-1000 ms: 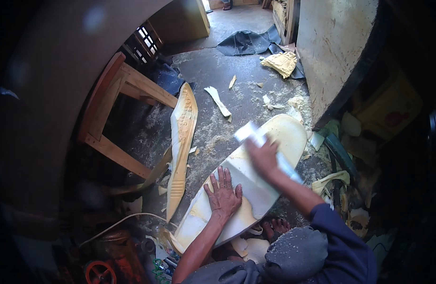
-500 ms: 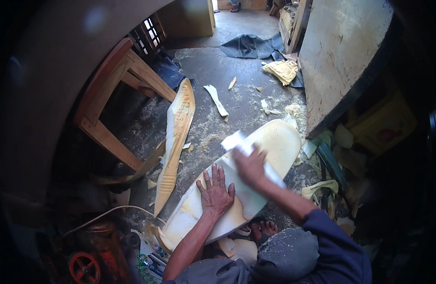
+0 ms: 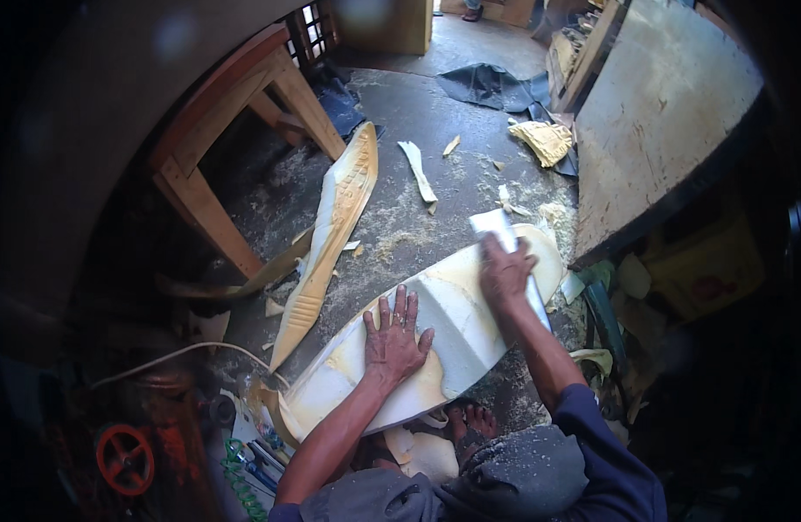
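A long, rounded foam pad, cream and white and shaped like a motorcycle seat, lies slantwise on the floor in front of me. My left hand rests flat on its nearer half, fingers spread and nothing held. At the far end, my right hand is closed over a long, flat, whitish bar lying across the foam; the palm hides the bar's middle. A second foam piece, narrow and yellowish with ridges, lies to the left.
A wooden frame with a reddish top stands at left. On the right leans a large pale board. Foam scraps and crumbs litter the dark floor. Dark sheet material lies farther off. A red handwheel is at lower left.
My right hand has slid the whitish bar along the foam toward its far right end. The left hand stays flat on the pad. The view has shifted slightly.
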